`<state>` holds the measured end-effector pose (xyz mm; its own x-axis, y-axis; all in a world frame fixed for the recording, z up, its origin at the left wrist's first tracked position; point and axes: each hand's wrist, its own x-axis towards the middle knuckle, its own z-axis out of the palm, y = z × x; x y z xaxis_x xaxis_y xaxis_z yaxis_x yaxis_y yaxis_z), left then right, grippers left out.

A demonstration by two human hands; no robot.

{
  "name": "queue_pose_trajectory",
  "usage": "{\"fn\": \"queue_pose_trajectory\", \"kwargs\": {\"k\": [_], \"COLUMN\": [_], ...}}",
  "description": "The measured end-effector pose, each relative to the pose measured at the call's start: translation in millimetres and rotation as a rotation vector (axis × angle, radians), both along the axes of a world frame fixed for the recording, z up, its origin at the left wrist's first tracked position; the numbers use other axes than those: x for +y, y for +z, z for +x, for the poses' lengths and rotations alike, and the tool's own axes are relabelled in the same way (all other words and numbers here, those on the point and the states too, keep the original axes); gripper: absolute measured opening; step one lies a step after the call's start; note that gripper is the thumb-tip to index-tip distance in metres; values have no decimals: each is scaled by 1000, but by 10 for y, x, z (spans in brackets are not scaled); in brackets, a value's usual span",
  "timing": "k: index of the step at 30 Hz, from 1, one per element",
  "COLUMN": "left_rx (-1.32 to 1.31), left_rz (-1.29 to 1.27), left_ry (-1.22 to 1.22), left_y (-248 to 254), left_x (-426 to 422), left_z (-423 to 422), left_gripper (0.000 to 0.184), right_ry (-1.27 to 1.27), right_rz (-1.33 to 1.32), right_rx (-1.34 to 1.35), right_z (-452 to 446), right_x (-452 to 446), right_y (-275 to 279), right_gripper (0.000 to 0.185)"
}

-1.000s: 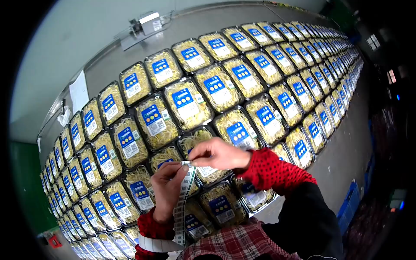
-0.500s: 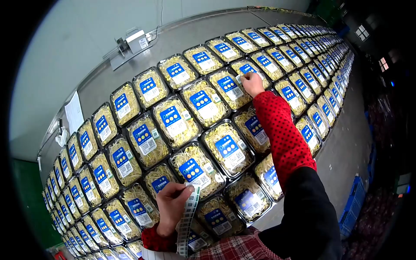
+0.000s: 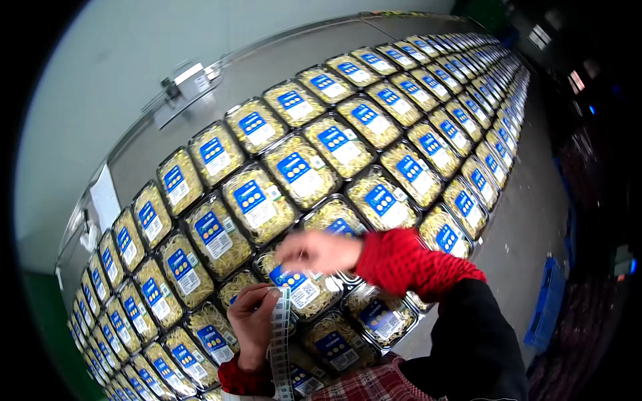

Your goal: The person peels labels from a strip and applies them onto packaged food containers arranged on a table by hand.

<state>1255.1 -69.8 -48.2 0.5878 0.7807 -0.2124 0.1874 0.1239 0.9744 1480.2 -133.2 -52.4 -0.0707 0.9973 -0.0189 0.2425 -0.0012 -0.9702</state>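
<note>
My left hand (image 3: 253,322) pinches the top end of a long strip of small printed labels (image 3: 281,341), which hangs down toward my lap. Just above and to the right of it is my right hand (image 3: 319,252), blurred, over a tray of sprouts (image 3: 319,304) with a blue and white label; whether its fingers hold anything is too smeared to tell. Rows of black trays of sprouts under clear film surround both hands. Some, such as the tray up the middle (image 3: 259,200), also bear a small green and white sticker beside the big label.
At the table's far edge stands a small metal device (image 3: 190,83). A white sheet (image 3: 104,197) lies at the back left, near a crumpled white bag (image 3: 88,237). A blue pallet (image 3: 546,304) is on the floor at the right.
My right hand went out to a farther tray and has come back beside my left hand. That farther tray now shows a small sticker. My left hand still holds the strip.
</note>
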Motion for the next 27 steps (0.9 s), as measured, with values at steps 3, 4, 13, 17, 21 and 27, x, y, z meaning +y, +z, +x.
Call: {"fn": "queue_pose_trajectory", "kwargs": {"k": [3,4,13,17,21,27], "left_rx": [41,54,41,98,113,276], "left_rz": [14,1,15,-74,-115,15], "left_ry": [-13,-5,-90,-44,-65,-155], "left_y": [13,18,-72,46,-77,-71], "left_x": [3,-2,-239,-240,-190,-103], "left_z": [11,28,181,244,206,184], "left_gripper": [6,6,10,8,10,10], "right_ry": [-149,-179,-915,-1274,-1297,-1209], "right_rz": [156,136,154,-81,-131,-357], "right_rx": [79,79,-151,-486,-786,-1144], "right_z": [-385,-405,1621,3415,3576,3631], "right_x": [-197,-253,-281,-360,-149,-18], "right_y": [55,50,-347,-737,-842,-832], "right_gripper": [12,11,13,27,23,22]}}
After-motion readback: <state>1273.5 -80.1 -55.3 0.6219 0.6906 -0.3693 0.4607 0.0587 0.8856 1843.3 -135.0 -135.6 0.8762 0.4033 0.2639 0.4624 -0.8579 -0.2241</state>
